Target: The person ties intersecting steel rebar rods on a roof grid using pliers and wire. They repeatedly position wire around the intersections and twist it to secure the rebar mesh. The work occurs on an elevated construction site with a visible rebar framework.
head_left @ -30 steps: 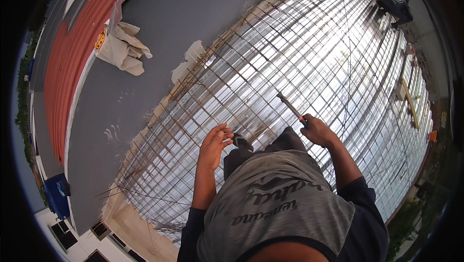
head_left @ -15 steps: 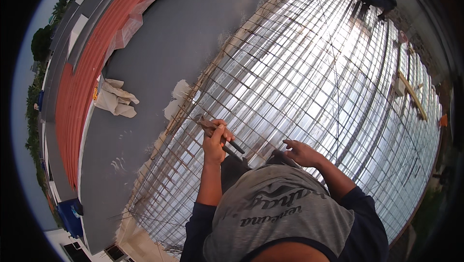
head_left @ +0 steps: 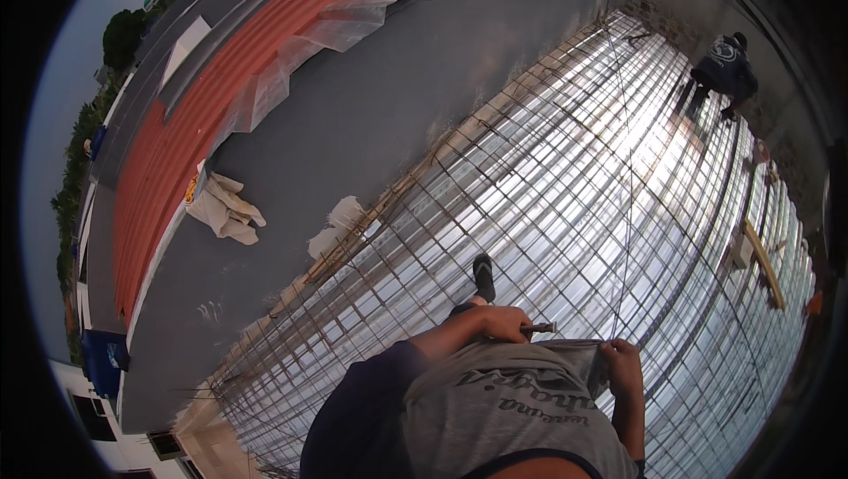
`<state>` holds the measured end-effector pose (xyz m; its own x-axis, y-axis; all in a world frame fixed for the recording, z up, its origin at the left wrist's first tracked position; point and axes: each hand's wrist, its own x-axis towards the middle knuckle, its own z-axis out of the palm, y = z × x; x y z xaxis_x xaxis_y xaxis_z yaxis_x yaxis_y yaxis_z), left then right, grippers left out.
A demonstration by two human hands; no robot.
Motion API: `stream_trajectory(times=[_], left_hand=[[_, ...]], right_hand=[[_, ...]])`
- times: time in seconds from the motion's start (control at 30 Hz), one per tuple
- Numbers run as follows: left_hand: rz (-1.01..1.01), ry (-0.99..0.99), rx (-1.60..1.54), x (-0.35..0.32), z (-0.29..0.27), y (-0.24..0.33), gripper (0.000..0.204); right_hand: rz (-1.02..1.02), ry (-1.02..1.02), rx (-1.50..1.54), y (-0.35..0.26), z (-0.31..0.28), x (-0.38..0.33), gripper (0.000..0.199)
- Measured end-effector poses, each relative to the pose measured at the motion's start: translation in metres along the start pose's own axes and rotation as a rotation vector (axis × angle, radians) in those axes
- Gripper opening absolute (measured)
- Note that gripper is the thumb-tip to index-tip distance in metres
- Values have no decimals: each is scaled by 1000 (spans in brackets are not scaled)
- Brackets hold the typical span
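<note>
My left hand (head_left: 505, 324) is closed in front of my belly, around a pair of pincers (head_left: 541, 328). Only a short end of the tool sticks out past the fingers. To its right, my right hand (head_left: 621, 362) pinches the hem of my grey shirt (head_left: 521, 391) and pulls the cloth outward. Below both hands lies a grid of steel rebar (head_left: 415, 254) over shiny corrugated metal decking (head_left: 565, 187). One of my feet, in a dark shoe (head_left: 482, 276), stands on it ahead of my left hand.
A grey wall (head_left: 353, 117) runs along the left, with a crumpled beige cloth (head_left: 225, 209) on it. Beyond are red roofing sheets (head_left: 177, 152). Another person (head_left: 726, 68) bends over the mesh at the far right. A yellowish wood piece (head_left: 764, 265) lies at right.
My left hand has moved right and in toward my belly with the pincers. My right hand has gone right and taken hold of the shirt hem. The view has shifted and a foot has appeared.
</note>
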<state>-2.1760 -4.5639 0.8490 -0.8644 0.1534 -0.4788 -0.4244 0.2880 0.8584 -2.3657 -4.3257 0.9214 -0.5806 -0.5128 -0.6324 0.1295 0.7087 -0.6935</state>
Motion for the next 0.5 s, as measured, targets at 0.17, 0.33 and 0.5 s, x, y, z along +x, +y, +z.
stream_trajectory(times=[0.17, 0.33, 0.5], left_hand=[[180, 252, 1, 60, -124, 17, 28], [359, 297, -174, 62, -261, 134, 19], [660, 62, -163, 28, -318, 238, 20]], right_hand=[[-127, 278, 332, -69, 22, 26, 30], [-386, 642, -213, -121, 46, 119, 38], [-693, 1052, 139, -235, -58, 116, 56]])
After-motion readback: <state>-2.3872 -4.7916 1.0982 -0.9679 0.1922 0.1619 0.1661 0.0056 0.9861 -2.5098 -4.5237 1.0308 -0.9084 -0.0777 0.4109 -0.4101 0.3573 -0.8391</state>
